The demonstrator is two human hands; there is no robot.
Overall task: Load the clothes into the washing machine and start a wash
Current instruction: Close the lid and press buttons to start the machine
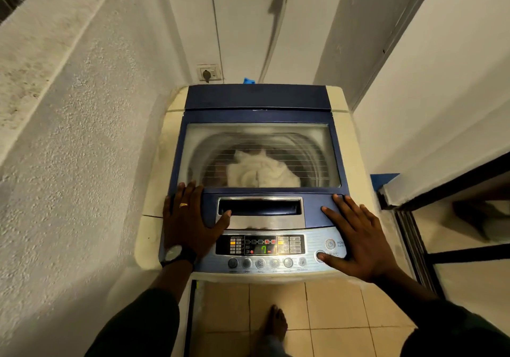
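Observation:
A top-loading washing machine (347, 147) with a blue lid stands in a narrow nook. Its lid (259, 97) is closed, and white clothes (262, 172) show through the glass window, blurred as if turning. The control panel (260, 246) is lit and its display shows a green 7. My left hand (190, 218) lies flat on the lid's front left corner, fingers spread, thumb at the handle recess (259, 207). My right hand (361, 241) lies flat on the front right, its thumb tip on the start button (320, 256).
A rough white wall (69, 163) closes in on the left, and a white wall with a dark-framed sliding door (419, 246) on the right. A wall socket with a plug (208, 73) sits behind the machine. My bare foot (276, 323) stands on beige tiles.

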